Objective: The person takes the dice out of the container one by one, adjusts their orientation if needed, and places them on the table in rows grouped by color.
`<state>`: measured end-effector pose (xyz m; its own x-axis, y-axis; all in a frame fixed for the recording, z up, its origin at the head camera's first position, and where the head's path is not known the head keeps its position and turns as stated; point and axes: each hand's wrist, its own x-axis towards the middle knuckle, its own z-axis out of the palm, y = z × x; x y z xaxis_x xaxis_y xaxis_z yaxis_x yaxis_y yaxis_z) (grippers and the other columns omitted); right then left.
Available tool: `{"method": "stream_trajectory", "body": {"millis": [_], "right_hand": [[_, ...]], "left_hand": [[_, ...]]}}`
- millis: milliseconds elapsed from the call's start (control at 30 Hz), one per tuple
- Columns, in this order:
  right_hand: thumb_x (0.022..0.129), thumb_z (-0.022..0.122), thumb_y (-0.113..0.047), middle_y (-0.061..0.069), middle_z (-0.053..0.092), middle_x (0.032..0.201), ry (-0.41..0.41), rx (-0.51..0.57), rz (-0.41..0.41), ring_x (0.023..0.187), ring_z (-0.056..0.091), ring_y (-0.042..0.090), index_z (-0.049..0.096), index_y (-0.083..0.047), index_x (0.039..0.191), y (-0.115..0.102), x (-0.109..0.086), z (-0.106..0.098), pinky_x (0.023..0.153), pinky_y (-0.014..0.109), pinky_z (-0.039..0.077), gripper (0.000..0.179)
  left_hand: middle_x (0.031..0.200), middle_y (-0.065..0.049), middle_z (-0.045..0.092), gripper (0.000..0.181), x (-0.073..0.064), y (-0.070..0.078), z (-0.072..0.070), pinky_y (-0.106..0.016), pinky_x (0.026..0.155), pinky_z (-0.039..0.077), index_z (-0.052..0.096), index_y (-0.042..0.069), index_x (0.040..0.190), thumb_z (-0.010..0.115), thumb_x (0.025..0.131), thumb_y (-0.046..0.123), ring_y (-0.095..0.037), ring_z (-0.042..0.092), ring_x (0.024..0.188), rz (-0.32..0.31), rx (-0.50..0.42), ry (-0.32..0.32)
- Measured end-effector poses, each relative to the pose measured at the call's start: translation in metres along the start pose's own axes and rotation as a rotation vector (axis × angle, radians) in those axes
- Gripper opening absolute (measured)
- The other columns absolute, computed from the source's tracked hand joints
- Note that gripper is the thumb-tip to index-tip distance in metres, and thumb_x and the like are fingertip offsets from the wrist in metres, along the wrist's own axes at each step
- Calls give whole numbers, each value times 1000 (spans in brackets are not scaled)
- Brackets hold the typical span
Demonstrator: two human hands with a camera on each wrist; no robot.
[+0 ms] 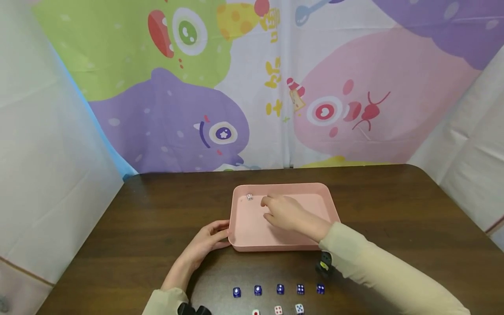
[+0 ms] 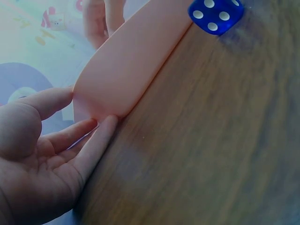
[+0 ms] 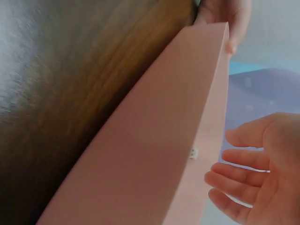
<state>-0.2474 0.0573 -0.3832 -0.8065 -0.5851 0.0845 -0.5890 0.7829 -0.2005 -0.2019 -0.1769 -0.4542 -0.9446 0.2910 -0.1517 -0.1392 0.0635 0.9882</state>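
Observation:
A shallow pink tray [image 1: 279, 247] lies on the dark wooden table. One white die [image 1: 250, 197] sits inside it near the far left corner, and shows small in the right wrist view [image 3: 193, 153]. Over the tray, my right hand [image 1: 286, 213] hovers to the right of that die, its fingers loosely bent around nothing. At the tray's left end, my left hand [image 1: 206, 239] touches the outer wall. In the left wrist view the left hand [image 2: 51, 145] has its fingers fairly straight, with tips against the tray's rim and lower corner.
A row of several blue dice [image 1: 280, 288] stands on the table in front of the tray. Nearer the front edge are a die with a red dot [image 1: 256, 312], one with red pips [image 1: 278, 310] and one with blue pips [image 1: 299, 309]. A cartoon-printed curtain [image 1: 267, 131] hangs behind.

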Motion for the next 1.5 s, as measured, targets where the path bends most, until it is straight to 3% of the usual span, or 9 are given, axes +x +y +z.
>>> {"method": "stream_trajectory", "body": {"millis": [233, 500, 633, 833, 1233, 1500], "right_hand": [[87, 54, -11, 15, 57, 117, -21, 25, -79, 106, 55, 26, 54, 2, 118, 10, 20, 6, 91, 38, 48, 34], [86, 60, -19, 15, 36, 142, -194, -27, -111, 129, 35, 27, 33, -1, 138, 14, 35, 8, 109, 37, 30, 62], [87, 59, -19, 14, 30, 145, -222, -29, -115, 133, 30, 26, 31, -1, 140, 14, 40, 12, 112, 35, 24, 62], [87, 57, -14, 13, 31, 145, -223, -9, -96, 133, 28, 25, 32, -3, 139, 10, 47, 17, 112, 35, 24, 59], [87, 59, -18, 11, 42, 137, -216, -123, -67, 125, 41, 25, 39, -4, 135, 5, 53, 25, 107, 35, 33, 54], [88, 55, -11, 13, 49, 115, -162, -151, -79, 101, 55, 24, 58, -2, 111, 2, 55, 27, 90, 34, 48, 24]], "left_hand": [[128, -27, 42, 51, 1, 0, 2, -34, 88, 51, 36, -10, 131, 55, 90, 14, -20, 56, 102, -3, -10, 1], [128, -27, 42, 50, 1, 1, 2, -34, 88, 51, 36, -10, 131, 55, 91, 14, -20, 56, 102, 2, -7, -1], [128, -27, 42, 51, 2, 1, 2, -34, 88, 51, 37, -10, 131, 55, 91, 15, -19, 56, 102, 6, -6, -7], [128, -27, 42, 51, -1, 0, 0, -34, 88, 51, 36, -10, 131, 55, 90, 14, -20, 55, 104, 3, 0, 0], [128, -27, 42, 49, 1, -1, 5, -33, 88, 51, 36, -10, 131, 54, 91, 13, -19, 55, 103, 6, -17, -8], [127, -26, 43, 50, 2, -1, 1, -32, 87, 51, 37, -9, 130, 55, 90, 15, -19, 56, 102, 3, -7, 6]]}}
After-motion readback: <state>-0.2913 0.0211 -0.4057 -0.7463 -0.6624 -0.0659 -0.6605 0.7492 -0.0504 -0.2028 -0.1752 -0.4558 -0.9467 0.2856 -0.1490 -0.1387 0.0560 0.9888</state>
